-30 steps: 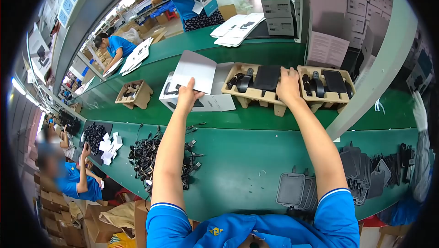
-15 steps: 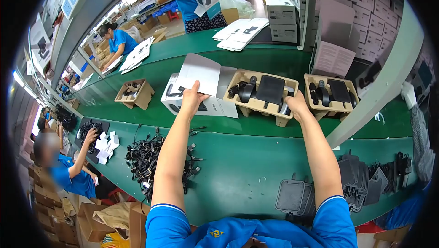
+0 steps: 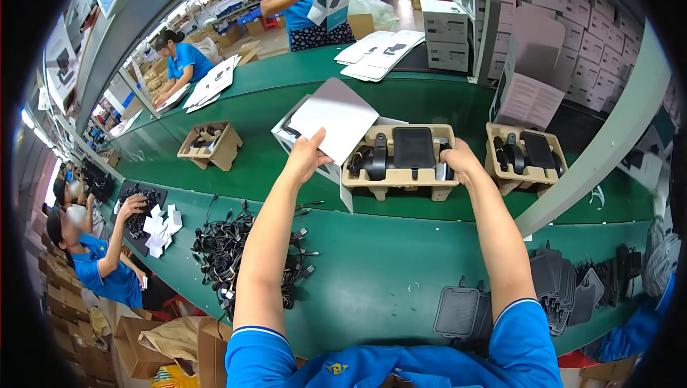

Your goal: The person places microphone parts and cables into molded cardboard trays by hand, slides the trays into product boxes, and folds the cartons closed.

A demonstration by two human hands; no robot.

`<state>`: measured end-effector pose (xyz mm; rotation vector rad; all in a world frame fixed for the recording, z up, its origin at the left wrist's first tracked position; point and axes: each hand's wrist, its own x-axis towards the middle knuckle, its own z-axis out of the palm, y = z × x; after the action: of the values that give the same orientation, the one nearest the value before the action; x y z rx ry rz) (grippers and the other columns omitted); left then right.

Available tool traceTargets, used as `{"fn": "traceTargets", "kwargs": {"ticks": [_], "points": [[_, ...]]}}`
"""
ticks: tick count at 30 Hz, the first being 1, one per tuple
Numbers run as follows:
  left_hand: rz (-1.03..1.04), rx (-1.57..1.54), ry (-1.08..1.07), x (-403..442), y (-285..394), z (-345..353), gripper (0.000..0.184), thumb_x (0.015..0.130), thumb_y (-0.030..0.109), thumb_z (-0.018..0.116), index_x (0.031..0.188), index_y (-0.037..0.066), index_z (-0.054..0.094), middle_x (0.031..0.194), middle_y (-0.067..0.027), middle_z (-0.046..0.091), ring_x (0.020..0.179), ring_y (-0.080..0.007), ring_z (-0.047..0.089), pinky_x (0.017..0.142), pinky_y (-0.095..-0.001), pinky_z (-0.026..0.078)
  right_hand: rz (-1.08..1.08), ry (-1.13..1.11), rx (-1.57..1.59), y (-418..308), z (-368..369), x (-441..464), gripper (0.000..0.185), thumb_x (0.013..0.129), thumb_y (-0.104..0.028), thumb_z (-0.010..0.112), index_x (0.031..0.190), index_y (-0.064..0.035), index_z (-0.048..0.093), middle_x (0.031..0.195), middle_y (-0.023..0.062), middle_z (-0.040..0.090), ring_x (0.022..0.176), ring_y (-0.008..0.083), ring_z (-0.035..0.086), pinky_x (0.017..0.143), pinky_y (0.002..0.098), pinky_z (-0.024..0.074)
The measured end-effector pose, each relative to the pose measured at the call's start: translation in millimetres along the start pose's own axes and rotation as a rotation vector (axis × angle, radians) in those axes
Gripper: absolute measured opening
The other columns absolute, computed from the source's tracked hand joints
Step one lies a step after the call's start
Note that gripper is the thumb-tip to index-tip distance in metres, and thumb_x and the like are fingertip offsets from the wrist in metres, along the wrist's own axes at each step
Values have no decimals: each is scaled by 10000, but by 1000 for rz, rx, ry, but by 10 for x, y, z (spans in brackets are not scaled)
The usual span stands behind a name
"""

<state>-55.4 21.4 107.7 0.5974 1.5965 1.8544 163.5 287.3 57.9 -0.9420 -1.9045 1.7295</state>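
Observation:
My left hand is closed on the edge of the white flap of a carton, which stands tilted on the green bench. My right hand grips the right end of a moulded pulp tray. In that tray lie a flat black rectangular piece and rounded black parts. The tray's left end sits right at the carton's open side; how far it reaches in is hidden by the flap.
A second filled tray stands right, before an open carton; another tray lies left. Nearer me are tangled black cables and dark flat plates. A slanted post rises at right. Co-workers sit and stand around.
The tray has shifted slightly left and levelled against the carton. My left hand has swung the flap to the right and tilted it, and the carton has turned with it.

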Motion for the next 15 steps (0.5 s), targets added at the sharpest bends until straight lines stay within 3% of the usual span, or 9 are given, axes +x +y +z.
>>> {"fn": "traceTargets", "kwargs": {"ticks": [4,10,15], "points": [[-11,-6,0,-117,51,2,346,959,238,466,1151,-48,489,998,-135,636,832,-234,659,679,-347,568,-6,24,116,-273,27,-185,428,651,104,446,1068,69,534,880,166,600,720,259,616,597,385,501],[-6,11,54,-240,56,223,368,963,228,450,1190,-62,450,1025,-154,616,846,-215,658,687,-325,571,-35,179,223,-143,54,-227,511,648,138,427,1144,44,505,1007,160,600,900,257,612,793,344,486],[78,66,170,-234,-25,273,396,956,265,467,1190,-54,457,1007,-141,623,818,-213,659,651,-304,566,-94,300,71,55,181,-124,523,682,114,442,1197,26,470,1104,194,581,1041,284,577,897,328,436]]}}
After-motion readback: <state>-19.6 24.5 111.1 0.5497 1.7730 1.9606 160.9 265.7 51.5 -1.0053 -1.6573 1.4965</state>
